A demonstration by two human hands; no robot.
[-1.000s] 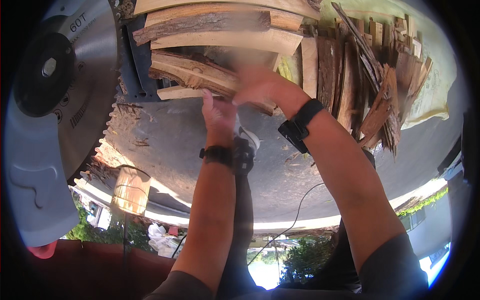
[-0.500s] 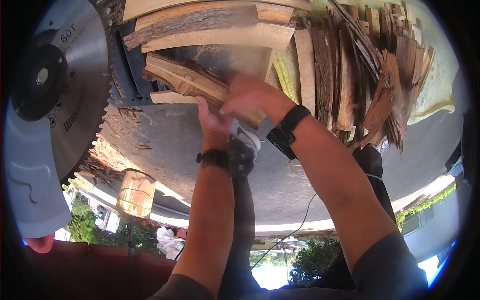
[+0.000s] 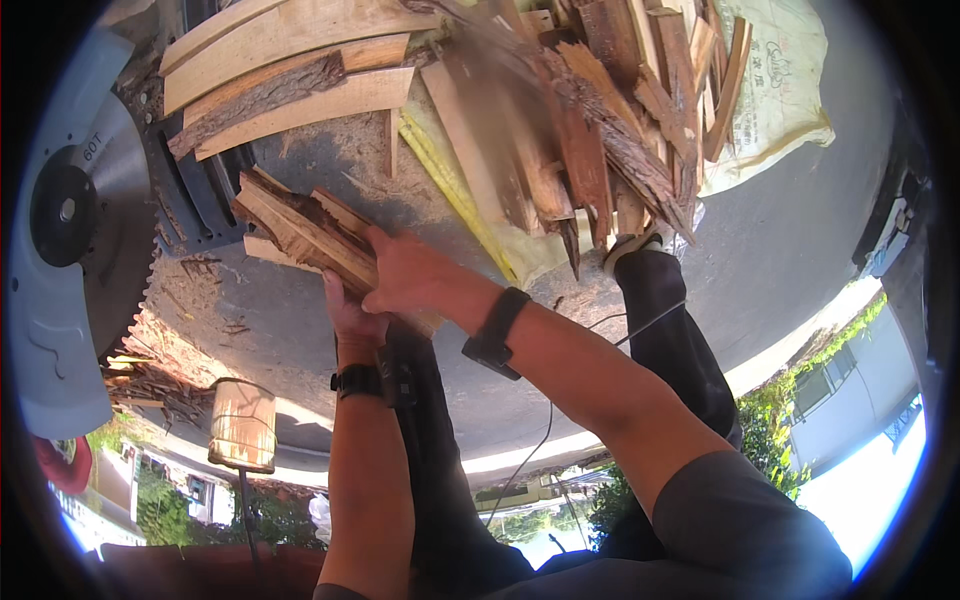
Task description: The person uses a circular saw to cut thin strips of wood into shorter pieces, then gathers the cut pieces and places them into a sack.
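the left hand (image 3: pixel 356 318) and right hand (image 3: pixel 415 275) clasp split wood sticks (image 3: pixel 300 229), straight-grained and rough-barked, jutting forward and left from the grip; farther left stands a round, toothed metal blade (image 3: pixel 120 220).

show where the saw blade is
In the head view, the saw blade is at the far left, left of the dark metal base and the wood held by the left hand and right hand.
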